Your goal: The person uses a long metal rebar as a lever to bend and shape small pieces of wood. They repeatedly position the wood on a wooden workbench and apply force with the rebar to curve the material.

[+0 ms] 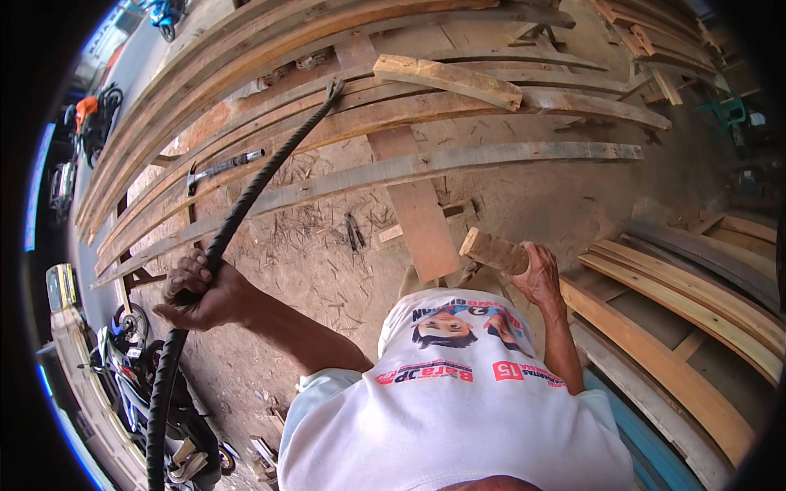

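1. Brown dirt floor (524, 196), littered, extends ahead of both hands; weathered timber beams (393, 170) cross it.
2. Left hand (201, 290): fingers closed around a black twisted pry bar (266, 168). Long axis diagonal; forked end points up and rightward from the hand, over the beams. Contact there cannot be determined. Opposite end runs below the hand.
3. Right hand (538, 274): fingers curled round one end of a short wood block (495, 251). Long axis points leftward and slightly up from the hand.
4. Hammer (223, 168) lies on the beams, ahead of the left hand.
5. Motorcycle (137, 391) stands below-left of the left hand; planks (688, 311) lie right of the right hand.
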The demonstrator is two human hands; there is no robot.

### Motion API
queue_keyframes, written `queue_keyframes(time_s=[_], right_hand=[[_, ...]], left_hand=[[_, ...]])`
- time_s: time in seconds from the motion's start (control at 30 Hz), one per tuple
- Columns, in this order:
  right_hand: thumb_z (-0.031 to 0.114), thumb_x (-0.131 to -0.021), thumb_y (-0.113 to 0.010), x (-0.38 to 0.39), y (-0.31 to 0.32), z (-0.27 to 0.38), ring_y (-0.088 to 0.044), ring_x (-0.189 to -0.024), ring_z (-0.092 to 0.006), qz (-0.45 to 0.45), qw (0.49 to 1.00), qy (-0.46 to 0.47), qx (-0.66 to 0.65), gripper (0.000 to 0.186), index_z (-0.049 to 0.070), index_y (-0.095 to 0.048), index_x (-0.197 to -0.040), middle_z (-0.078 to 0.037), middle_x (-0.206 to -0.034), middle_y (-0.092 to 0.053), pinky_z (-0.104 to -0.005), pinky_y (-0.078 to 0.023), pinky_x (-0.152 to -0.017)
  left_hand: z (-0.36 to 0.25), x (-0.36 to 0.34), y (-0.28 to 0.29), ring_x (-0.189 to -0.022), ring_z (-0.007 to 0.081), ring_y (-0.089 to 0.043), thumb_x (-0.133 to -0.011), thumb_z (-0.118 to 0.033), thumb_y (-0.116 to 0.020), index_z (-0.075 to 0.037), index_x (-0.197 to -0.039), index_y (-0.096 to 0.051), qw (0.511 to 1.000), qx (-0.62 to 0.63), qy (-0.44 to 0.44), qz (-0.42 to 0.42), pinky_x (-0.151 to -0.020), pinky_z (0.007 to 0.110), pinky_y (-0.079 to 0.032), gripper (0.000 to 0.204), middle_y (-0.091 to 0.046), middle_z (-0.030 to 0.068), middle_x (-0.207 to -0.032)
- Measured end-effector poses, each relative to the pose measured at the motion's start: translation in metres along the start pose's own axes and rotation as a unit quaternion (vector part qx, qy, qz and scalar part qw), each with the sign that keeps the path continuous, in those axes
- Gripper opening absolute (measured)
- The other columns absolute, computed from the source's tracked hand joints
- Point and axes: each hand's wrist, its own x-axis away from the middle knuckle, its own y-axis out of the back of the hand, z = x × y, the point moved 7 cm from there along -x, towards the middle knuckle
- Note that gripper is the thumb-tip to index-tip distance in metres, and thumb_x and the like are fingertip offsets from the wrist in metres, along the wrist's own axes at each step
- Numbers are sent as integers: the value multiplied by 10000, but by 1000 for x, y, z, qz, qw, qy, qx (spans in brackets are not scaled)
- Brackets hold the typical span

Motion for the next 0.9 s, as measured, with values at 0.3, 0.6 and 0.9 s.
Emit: queue_keyframes(time_s=[0.3,0.6,0.9], right_hand=[[365,-661,-917,2,15,-55,-650,-1045,-426,-81,989,-108,-62,737,-30,-584,-1187,-257,-1103,-671,-468,-530,-911],[555,-735,-839,-16,56,-170,-615,-1204,-413,-123,939,-288,-141,950,-87,-502,-1349,-301,-1276,-621,-447,-508,-1008],[485,-794,-795,-57,133,-244,-602,-1195,-430,-120,961,-239,-64,888,-84,-465,-1390,-300,-1298,-593,-461,-500,-1002]], left_hand=[[-77,-36,-66,-560,149,-374,-961,-393,-582,-170,-576,-391,993,4,-31,111,-648,372,-368,484,-332,-20,-558],[-92,6,-120,-560,165,-411,-941,-423,-581,-155,-570,-420,950,157,101,250,-662,371,-385,486,-385,-9,-546],[-35,134,-251,-532,126,-396,-1000,-476,-560,-134,-643,-468,920,217,186,268,-621,309,-388,502,-399,-17,-561]])
